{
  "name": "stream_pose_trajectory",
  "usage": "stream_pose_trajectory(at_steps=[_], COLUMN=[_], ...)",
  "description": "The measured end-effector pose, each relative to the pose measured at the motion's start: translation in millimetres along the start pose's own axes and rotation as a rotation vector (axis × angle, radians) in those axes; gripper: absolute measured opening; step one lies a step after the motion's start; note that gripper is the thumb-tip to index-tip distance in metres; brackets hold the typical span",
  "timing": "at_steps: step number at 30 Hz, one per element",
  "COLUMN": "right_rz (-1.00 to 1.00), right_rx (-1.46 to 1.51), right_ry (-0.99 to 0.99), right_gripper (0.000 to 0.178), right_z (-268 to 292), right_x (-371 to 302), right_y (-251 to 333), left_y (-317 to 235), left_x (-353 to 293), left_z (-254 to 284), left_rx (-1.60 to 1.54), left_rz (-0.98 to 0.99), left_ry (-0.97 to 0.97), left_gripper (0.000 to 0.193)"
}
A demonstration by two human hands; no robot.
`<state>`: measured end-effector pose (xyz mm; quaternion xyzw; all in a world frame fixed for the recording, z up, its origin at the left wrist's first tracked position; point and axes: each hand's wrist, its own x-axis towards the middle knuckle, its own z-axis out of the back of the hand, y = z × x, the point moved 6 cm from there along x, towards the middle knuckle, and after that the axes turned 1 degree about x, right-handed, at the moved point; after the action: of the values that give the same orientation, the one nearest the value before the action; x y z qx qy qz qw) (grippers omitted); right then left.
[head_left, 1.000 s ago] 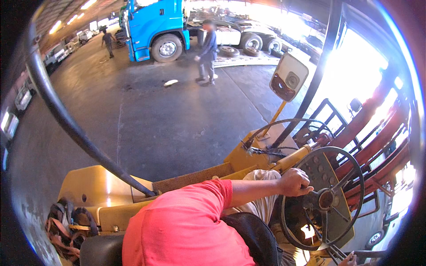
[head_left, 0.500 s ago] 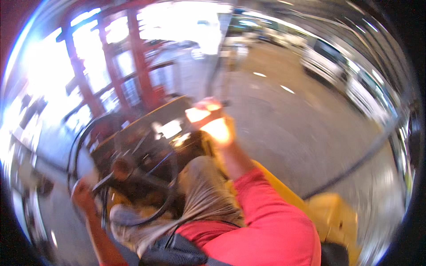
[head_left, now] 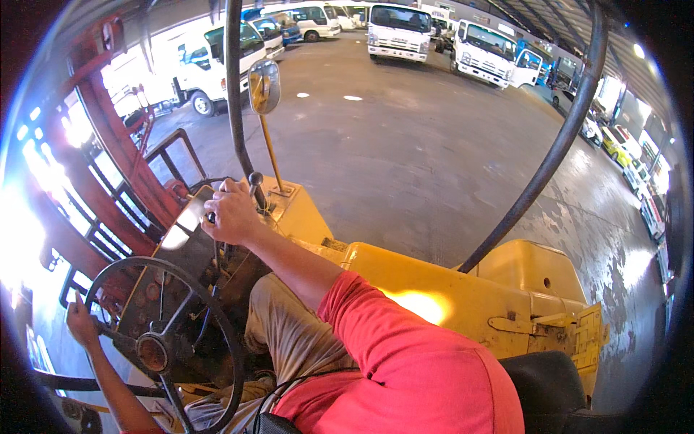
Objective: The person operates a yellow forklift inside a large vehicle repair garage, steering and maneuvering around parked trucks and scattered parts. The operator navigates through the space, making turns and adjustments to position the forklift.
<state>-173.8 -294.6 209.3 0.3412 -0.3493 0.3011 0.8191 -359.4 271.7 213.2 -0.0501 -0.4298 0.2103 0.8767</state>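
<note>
My left hand (head_left: 82,323) is at the left side of the black steering wheel (head_left: 152,352), its fingers closed around the rim, partly hidden. My right arm, in a red sleeve, reaches forward across the dashboard side. There my right hand (head_left: 235,213) is wrapped over a control lever, whose dark knob (head_left: 211,217) shows between the fingers. Just beyond it stands a second lever with a round black knob (head_left: 255,178), apart from my palm. Below the hands lies the worn dark dashboard panel (head_left: 148,289).
Red mast uplights (head_left: 134,159) rise at the left front. A round-edged mirror (head_left: 264,87) stands on a yellow post. Black bars (head_left: 538,181) frame the cab, beside yellow bodywork (head_left: 426,289). White trucks (head_left: 397,32) and parked cars (head_left: 636,170) line the concrete floor (head_left: 405,159).
The view has swung right and sharpened, bringing the trucks and mirror into sight. Bright sunlight has left my right hand and now falls on the yellow bodywork. Both hands stay at the controls.
</note>
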Motion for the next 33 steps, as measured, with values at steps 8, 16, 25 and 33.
stream_pose_trajectory(at_steps=[8, 16, 25, 33], right_rz=[-0.032, 0.052, 0.090, 0.127], right_rx=[-0.054, -0.050, -0.206, -0.279], right_ry=[-0.021, -0.111, -0.021, -0.024], right_gripper=[0.031, 0.030, 0.025, 0.028], right_z=[-7.8, -64.8, -75.8, -68.5], right_x=[-2.6, 5.2, 4.1, -15.3], right_y=[53.6, 108.3, 141.2, 144.9], left_y=[-171.1, -222.7, -140.7, -13.7], left_x=[17.7, -131.9, -226.4, -245.7], left_z=[-24.8, -51.2, 124.2, 197.8], left_rx=[-0.167, -0.563, -0.849, -0.555], left_rz=[0.002, -0.196, -0.775, -0.477], left_ry=[0.144, 0.581, 0.636, 0.442], left_gripper=[0.050, 0.034, 0.047, 0.044])
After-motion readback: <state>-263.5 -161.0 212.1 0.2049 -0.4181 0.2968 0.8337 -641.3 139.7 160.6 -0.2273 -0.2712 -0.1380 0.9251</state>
